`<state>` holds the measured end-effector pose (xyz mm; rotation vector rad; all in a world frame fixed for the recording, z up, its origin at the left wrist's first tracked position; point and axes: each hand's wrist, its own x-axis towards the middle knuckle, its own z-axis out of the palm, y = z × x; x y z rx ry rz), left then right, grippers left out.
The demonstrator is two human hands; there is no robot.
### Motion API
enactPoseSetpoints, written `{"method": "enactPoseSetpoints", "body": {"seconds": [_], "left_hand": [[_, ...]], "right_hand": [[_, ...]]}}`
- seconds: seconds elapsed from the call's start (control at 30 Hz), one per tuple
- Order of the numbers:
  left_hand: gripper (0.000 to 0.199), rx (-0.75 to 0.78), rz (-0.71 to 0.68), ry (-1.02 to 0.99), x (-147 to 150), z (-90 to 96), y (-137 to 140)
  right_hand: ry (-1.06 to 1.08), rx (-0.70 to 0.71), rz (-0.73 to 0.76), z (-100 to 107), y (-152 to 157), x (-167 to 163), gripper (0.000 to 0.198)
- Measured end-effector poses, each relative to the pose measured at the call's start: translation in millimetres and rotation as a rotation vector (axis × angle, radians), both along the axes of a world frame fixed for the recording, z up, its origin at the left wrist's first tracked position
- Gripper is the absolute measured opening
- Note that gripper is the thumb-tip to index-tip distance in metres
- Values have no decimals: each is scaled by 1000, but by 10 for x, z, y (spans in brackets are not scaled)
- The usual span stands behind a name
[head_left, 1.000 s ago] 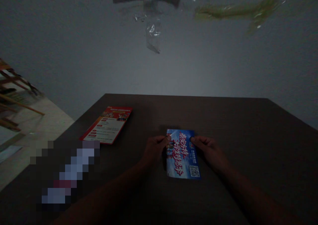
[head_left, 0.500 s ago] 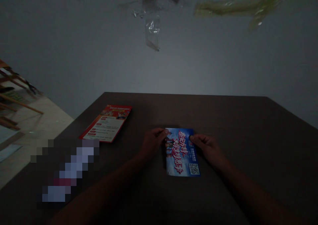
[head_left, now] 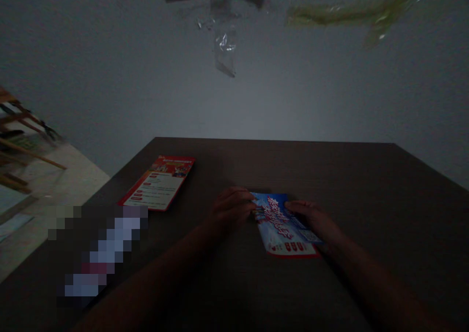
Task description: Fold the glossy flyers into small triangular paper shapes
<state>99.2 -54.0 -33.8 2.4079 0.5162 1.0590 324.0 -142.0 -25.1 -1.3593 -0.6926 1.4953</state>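
A blue leaflet [head_left: 276, 217] with large red-and-white lettering is between my hands, above the middle of the dark table. It is tilted, and a white panel with a red edge [head_left: 293, 249] shows below it. Whether that panel is a fold of the same leaflet or a separate sheet, I cannot tell. My left hand [head_left: 232, 207] has its fingertips closed at the upper left edge; its thumb is hidden. My right hand [head_left: 317, 219] pinches the right edge, thumb on top and the other fingers mostly out of sight underneath.
On the left of the brown table [head_left: 351, 176] lies a red-and-white printed leaflet stack [head_left: 157, 183]. Nearer me is a blurred-out item [head_left: 117, 244]. Behind the table rises a grey wall [head_left: 311, 88] with tape on it. Wooden furniture legs [head_left: 32, 151] stand at far left.
The blue leaflet has tilted and its lower end has swung right, uncovering the white, red-edged panel. My left hand has turned over its edge, and my right hand has shifted slightly right.
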Motion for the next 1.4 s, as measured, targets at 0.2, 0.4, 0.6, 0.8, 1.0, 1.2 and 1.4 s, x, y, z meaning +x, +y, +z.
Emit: {"method": "enactPoseSetpoints", "body": {"seconds": [0.2, 0.4, 0.6, 0.8, 1.0, 1.2, 1.4], "left_hand": [[14, -232, 36, -97, 57, 45, -44], [12, -753, 246, -205, 54, 40, -61], [22, -1073, 323, -261, 139, 4, -150], [22, -1232, 222, -467, 340, -63, -306], [20, -1366, 198, -550, 414, -13, -375], [23, -1392, 240, -672, 338, 17, -215], [21, -1334, 364, -846, 75, 74, 133]], "right_hand": [[85, -68, -56, -4, 11, 58, 22], [-63, 270, -152, -123, 35, 131, 31], [-110, 327, -45, -137, -12, 40, 43], [-105, 294, -31, -136, 15, -262, 26], [-263, 215, -48, -85, 22, -350, 24], [-306, 224, -8, -76, 18, -270, 23], [-390, 166, -18, -94, 5, -105, 24]]}}
